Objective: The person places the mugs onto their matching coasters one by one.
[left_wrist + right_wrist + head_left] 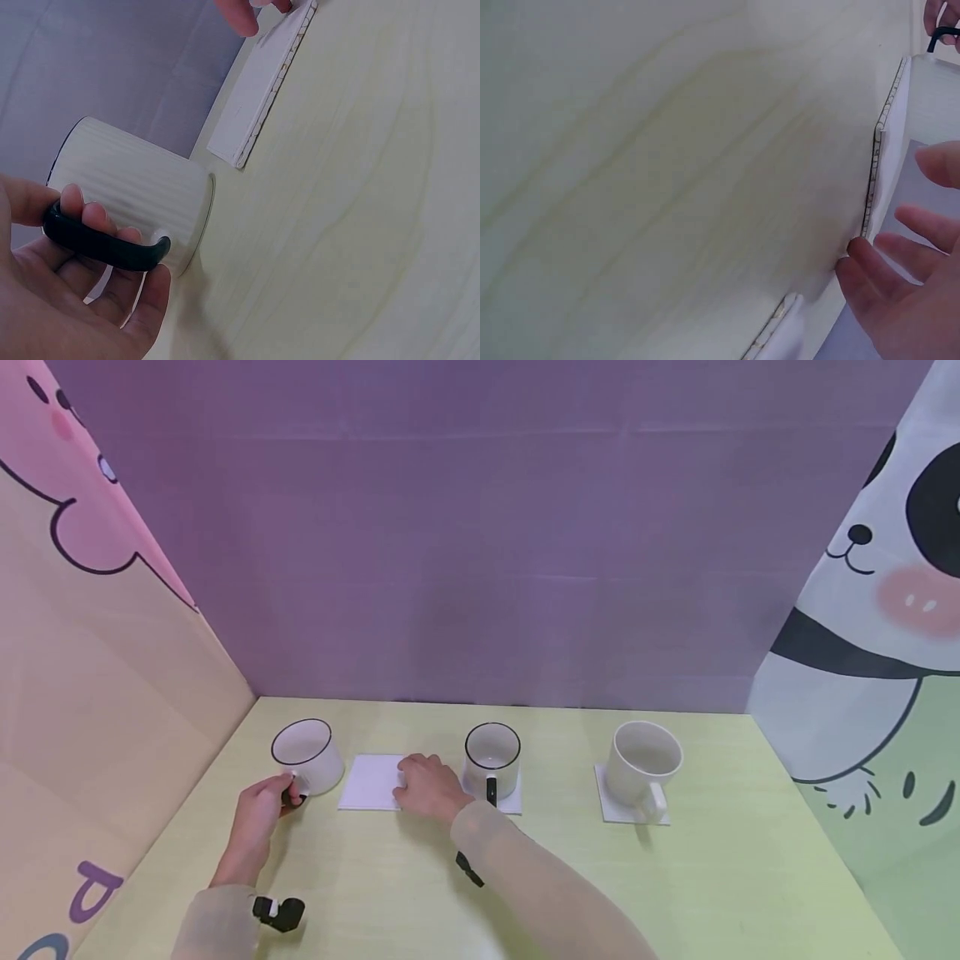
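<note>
My left hand (258,814) grips the black handle (105,244) of a white mug (318,768) with a black rim. The mug is to the left of a white square coaster (371,782); whether its base touches the table I cannot tell. In the left wrist view the mug's side (135,169) shows ribs. My right hand (431,787) is over the coaster's right end, hiding part of it. Its fingers (907,259) are loosely spread at the coaster's edge (871,180), where a joint shows. A second black-rimmed mug (492,752) stands on another coaster (512,802) just right of this hand.
Farther right, a plain white mug (637,777) stands on its own coaster (613,812), handle toward the front. The pale wooden table (720,877) ends at a purple backdrop (487,568). Printed cloth panels flank it, with a panda (840,710) on the right one.
</note>
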`<move>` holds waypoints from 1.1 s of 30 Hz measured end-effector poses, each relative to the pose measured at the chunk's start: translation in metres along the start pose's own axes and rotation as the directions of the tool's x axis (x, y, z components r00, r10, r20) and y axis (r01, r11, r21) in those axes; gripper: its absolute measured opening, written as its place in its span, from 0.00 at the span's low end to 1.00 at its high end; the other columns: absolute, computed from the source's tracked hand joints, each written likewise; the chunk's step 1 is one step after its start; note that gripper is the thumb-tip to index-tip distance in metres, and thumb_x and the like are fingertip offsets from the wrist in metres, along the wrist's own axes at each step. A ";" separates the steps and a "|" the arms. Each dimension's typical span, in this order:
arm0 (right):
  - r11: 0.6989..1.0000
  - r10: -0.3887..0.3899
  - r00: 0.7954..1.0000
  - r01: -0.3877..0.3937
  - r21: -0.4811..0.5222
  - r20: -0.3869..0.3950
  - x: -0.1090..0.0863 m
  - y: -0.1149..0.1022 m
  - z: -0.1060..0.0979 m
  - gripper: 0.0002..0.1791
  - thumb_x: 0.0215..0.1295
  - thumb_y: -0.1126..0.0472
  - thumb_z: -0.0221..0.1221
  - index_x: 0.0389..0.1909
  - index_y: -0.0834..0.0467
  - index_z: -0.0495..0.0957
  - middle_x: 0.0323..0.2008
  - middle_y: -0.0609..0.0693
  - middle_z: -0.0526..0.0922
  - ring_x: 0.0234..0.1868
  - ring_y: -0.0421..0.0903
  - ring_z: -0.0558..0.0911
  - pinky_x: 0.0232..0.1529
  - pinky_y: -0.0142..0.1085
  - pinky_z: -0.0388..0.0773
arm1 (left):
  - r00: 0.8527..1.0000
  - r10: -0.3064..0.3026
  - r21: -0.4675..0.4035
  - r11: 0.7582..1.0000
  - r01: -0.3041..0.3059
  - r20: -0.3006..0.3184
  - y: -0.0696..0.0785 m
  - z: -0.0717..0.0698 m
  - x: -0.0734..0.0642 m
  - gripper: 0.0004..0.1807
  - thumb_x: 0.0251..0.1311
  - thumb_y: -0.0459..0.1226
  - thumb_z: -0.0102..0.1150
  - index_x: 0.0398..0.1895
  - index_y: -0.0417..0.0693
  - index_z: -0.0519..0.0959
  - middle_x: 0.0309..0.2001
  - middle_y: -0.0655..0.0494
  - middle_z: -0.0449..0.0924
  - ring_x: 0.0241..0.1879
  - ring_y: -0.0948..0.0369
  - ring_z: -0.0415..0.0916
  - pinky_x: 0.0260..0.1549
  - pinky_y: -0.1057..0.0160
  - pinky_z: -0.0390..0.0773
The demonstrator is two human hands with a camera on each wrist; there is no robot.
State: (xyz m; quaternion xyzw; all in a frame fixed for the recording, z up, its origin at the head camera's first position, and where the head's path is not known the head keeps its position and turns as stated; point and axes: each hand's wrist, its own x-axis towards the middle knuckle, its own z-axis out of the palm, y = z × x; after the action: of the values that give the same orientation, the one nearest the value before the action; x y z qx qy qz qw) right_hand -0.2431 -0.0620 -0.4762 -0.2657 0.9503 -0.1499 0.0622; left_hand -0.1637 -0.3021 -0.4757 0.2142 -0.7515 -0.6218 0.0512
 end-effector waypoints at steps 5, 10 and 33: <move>0.997 -0.031 0.999 0.033 -0.076 0.025 0.001 0.004 0.002 0.08 0.68 0.52 0.61 0.40 0.51 0.82 0.62 0.46 0.78 0.54 0.49 0.76 0.51 0.40 0.76 | 1.000 -0.011 0.007 1.000 0.011 0.012 0.000 0.000 0.002 0.21 0.79 0.40 0.40 0.31 0.39 0.78 0.27 0.60 0.73 0.35 0.62 0.70 0.41 0.63 0.73; 0.994 -0.041 0.998 0.044 -0.098 0.037 -0.001 0.006 0.004 0.07 0.68 0.51 0.64 0.33 0.49 0.81 0.63 0.46 0.77 0.59 0.49 0.74 0.56 0.40 0.75 | 1.000 -0.003 0.005 1.000 0.003 -0.003 0.000 0.001 0.002 0.21 0.79 0.40 0.41 0.30 0.39 0.78 0.26 0.60 0.73 0.34 0.62 0.70 0.40 0.64 0.72; 0.996 -0.028 1.000 0.027 -0.082 -0.009 -0.001 0.006 0.005 0.13 0.61 0.48 0.67 0.42 0.50 0.85 0.51 0.41 0.81 0.53 0.48 0.77 0.51 0.38 0.76 | 0.997 0.072 0.047 0.996 -0.073 0.010 -0.005 0.001 0.000 0.23 0.81 0.42 0.39 0.39 0.30 0.75 0.31 0.57 0.73 0.38 0.63 0.70 0.40 0.68 0.75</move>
State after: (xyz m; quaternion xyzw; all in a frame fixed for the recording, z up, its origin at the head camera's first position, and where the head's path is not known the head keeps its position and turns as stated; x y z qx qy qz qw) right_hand -0.2444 -0.0581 -0.4823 -0.2802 0.9522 -0.1131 0.0446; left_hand -0.1625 -0.3020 -0.4806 0.1855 -0.7735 -0.6025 0.0657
